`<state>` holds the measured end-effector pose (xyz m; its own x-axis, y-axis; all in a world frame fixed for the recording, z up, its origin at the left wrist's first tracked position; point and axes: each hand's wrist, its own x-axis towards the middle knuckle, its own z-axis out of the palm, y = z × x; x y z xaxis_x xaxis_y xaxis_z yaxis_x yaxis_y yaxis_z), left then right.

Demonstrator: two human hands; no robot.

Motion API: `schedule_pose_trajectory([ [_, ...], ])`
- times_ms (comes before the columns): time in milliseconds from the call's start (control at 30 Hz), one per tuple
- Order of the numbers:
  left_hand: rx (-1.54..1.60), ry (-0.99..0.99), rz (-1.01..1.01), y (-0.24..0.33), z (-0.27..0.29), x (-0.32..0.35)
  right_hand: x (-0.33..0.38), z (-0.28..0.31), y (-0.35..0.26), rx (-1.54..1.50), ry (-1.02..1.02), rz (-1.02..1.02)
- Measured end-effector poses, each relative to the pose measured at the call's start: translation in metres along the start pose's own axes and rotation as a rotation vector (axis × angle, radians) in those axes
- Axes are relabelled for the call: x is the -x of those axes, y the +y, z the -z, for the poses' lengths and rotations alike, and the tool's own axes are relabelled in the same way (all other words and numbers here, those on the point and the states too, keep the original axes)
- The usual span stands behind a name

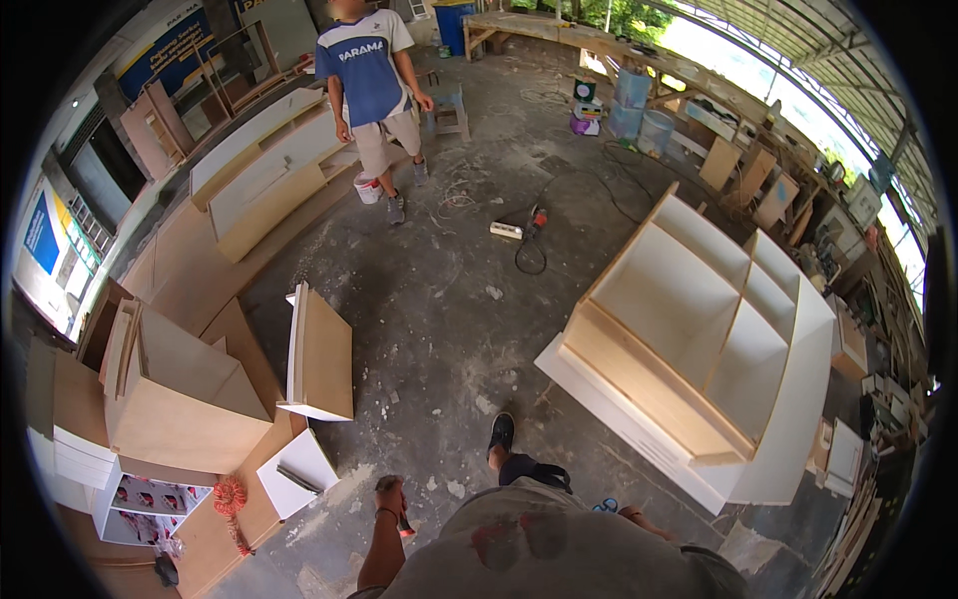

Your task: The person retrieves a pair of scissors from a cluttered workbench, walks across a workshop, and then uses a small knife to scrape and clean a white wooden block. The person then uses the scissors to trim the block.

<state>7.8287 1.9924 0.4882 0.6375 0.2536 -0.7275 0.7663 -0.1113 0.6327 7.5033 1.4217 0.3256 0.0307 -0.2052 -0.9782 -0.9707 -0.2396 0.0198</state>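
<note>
My left hand hangs low beside my body, its fingers closed round a small red-and-black tool whose kind I cannot make out. Past my right side, my right hand shows only in part. A small blue object is right by its fingers; whether the hand grips it is unclear. Nearest my left hand, a white panel lies on the floor with a dark strip across it. To my right, a large white cabinet with open compartments rests on its back.
A person walks at the far left by a white bucket. A power strip and cables lie mid-floor. Wooden cabinet boxes and an upright panel stand left. A long workbench is at the back.
</note>
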Motion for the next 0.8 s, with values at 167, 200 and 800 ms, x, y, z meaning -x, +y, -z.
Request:
schedule_pose_trajectory([
  [167,-0.550,-0.151,0.174,0.013,-0.031,-0.038,0.070,0.056,-0.233,0.371,0.353,0.498],
  [200,-0.569,-0.177,0.221,0.019,-0.042,-0.045,0.060,0.072,-0.262,0.184,0.401,0.452],
  [800,-0.412,-0.159,0.263,0.446,-0.237,-0.378,0.041,0.310,-0.616,0.037,0.624,0.224],
])
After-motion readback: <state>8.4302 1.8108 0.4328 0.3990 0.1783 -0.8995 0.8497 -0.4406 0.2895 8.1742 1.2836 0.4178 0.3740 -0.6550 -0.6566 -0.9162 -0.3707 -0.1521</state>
